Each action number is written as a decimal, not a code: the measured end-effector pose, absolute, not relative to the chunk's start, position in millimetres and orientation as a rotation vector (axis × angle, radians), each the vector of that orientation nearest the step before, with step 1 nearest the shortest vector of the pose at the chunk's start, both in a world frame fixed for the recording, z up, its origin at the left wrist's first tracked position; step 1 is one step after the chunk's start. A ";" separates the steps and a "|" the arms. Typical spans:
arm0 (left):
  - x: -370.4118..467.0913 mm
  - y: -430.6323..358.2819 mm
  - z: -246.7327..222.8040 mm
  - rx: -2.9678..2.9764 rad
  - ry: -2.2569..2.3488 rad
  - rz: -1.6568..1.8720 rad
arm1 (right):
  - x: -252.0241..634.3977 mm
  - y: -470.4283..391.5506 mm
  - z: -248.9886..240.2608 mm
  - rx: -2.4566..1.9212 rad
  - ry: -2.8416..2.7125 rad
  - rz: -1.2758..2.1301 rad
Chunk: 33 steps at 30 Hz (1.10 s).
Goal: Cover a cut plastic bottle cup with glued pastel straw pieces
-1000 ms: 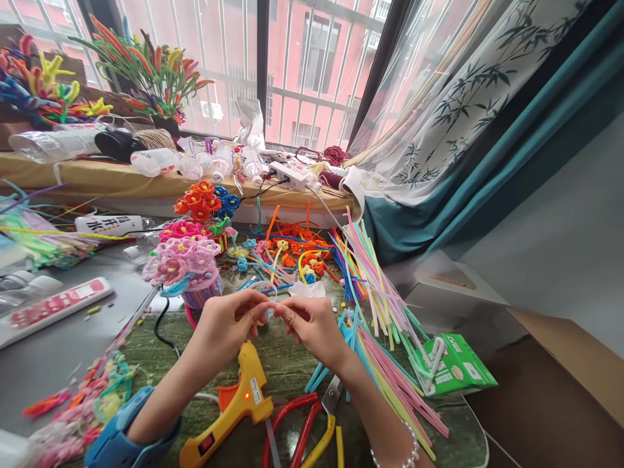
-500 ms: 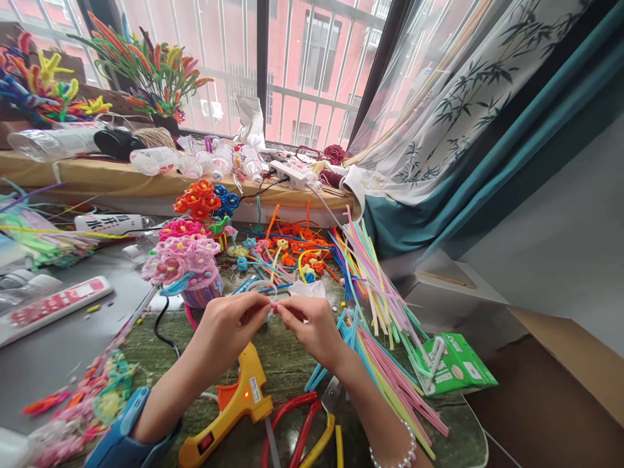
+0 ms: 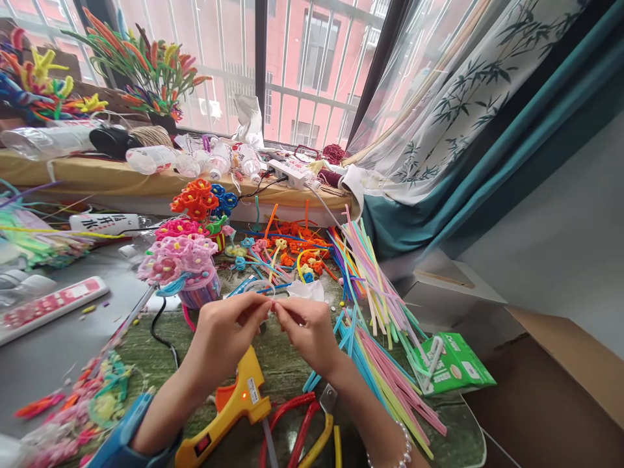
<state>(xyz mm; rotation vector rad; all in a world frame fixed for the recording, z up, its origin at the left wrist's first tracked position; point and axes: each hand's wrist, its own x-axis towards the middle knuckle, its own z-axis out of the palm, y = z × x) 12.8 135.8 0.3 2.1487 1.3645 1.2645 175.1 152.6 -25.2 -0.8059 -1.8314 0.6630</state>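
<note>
My left hand (image 3: 227,328) and my right hand (image 3: 309,328) meet fingertip to fingertip above the table, both pinched closed. A pale, thin pipe cleaner (image 3: 260,283) curves in a loop just behind the fingertips and seems to run into the pinch; the fingers hide most of what they hold. Below my left hand lies a yellow glue gun (image 3: 244,393) with a lit orange light. Scissors (image 3: 327,400) with red and yellow handles lie under my right wrist. Bundled pastel pipe cleaners (image 3: 390,383) spread to the right of my right hand.
A pot of pink pipe-cleaner flowers (image 3: 178,260) stands left of the hands. Orange pipe-cleaner pieces (image 3: 307,240) lie farther back. A green packet (image 3: 461,364) rests near the right table edge, beside an open cardboard box (image 3: 565,351). A power strip (image 3: 287,174) and bottles line the windowsill.
Both hands stay pinched together in nearly the same place, the fingertips slightly closer. The small pink bit seen between them is now mostly covered. The view has shifted slightly.
</note>
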 end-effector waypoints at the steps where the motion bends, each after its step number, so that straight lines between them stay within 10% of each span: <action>1: 11.1 136.5 3.7 1.954 1.310 1.216 | 175.8 152.0 -22.9 -0.810 -1.807 0.730; 33: 5.4 137.8 11.8 1.824 1.297 1.262 | 182.0 159.8 -15.2 -0.854 -1.581 1.048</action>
